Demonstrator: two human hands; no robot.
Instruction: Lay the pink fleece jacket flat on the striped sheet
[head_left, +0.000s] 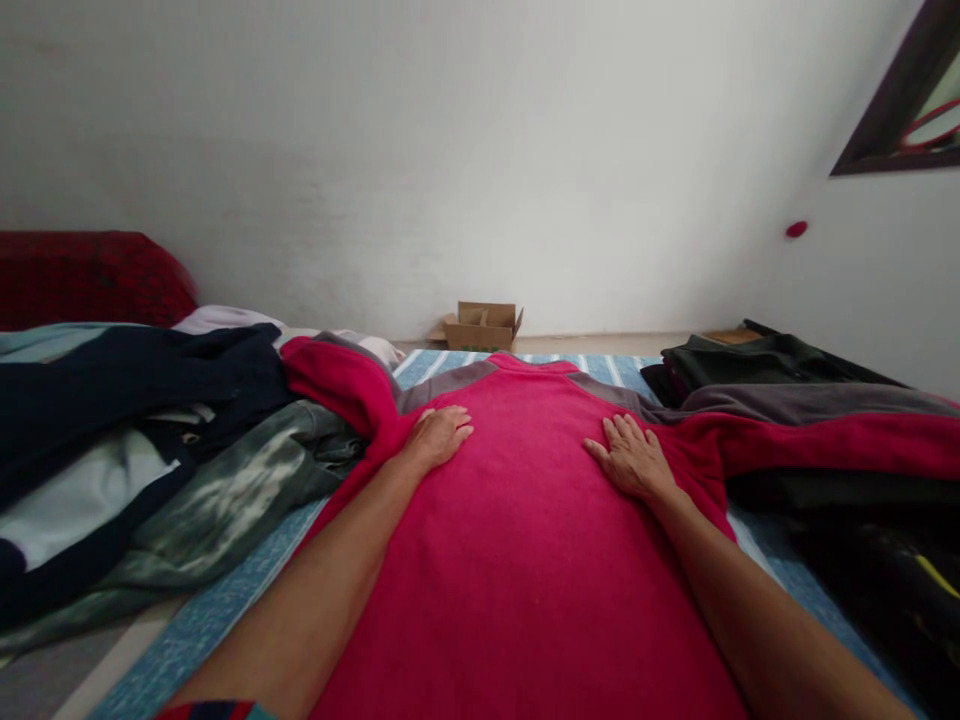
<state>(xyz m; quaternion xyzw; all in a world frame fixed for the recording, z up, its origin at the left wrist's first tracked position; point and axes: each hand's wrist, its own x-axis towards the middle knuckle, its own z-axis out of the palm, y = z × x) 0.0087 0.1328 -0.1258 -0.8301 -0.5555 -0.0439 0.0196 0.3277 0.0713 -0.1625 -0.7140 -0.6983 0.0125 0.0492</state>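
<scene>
Lying flat on the soft, matte magenta fleece top (529, 540), the left hand (437, 438) and right hand (631, 456) are apart from each other, palms down, fingers extended and gripping nothing. The fleece spreads broad and mostly smooth over a blue, white-striped sheet (225, 605), its grey shoulder panels meeting a short collar; the sleeves lie bent and creased over neighbouring clothes. At left slump a crumpled navy garment (142, 370) and a mottled grey-green one (232, 490); dark folded clothes (772, 362) are stacked at right. Beyond sits an open, boxy cardboard carton (480, 332).
</scene>
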